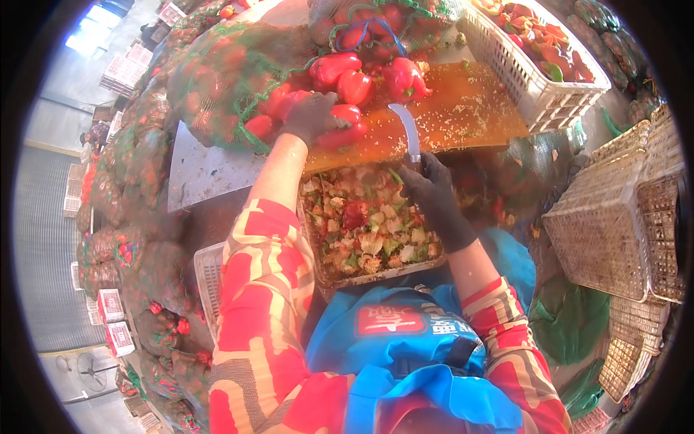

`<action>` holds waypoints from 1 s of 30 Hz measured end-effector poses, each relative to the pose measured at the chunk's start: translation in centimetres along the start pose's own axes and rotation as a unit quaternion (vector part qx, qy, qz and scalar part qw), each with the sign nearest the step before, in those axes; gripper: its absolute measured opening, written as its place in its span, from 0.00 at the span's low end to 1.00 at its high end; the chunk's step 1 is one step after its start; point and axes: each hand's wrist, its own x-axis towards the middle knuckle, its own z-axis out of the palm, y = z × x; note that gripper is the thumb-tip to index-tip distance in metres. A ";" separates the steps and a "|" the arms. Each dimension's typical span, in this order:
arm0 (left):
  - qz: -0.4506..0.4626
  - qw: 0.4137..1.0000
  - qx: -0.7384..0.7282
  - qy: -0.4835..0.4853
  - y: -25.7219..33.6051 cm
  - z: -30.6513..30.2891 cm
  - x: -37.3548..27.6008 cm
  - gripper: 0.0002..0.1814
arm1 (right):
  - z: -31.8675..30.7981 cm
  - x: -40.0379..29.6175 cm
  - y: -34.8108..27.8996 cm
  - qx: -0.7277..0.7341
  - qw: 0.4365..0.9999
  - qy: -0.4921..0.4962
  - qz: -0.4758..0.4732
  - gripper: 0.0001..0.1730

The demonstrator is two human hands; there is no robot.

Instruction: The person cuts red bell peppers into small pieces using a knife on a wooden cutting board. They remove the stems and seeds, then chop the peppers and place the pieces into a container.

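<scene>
My left hand (313, 116), in a dark glove, rests on red bell peppers (334, 69) that spill from the mouth of a green mesh bag (233, 76); whether its fingers grip one I cannot tell. In my right hand (436, 195), also gloved, is the handle of a curved-blade knife (409, 127), its blade pointing away from me over an orange board (455, 122) strewn with pale seeds. One red pepper (405, 80) lies apart near the knife tip. Below the board, close to my body, a crate (374, 275) holds pepper cores and stem pieces.
A white plastic crate (547, 103) of cut peppers stands at the board's right end. Another full mesh bag (379, 27) lies at the back. Empty crates (602, 217) are stacked to the right. Filled mesh bags (157, 271) are piled on the left, past a metal sheet (206, 168).
</scene>
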 end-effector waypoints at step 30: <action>-0.264 0.808 -0.392 0.352 5.6 9.4 -2.4 0.34 | 5.2 10.4 0.3 -0.629 0.762 -0.109 -0.109 0.16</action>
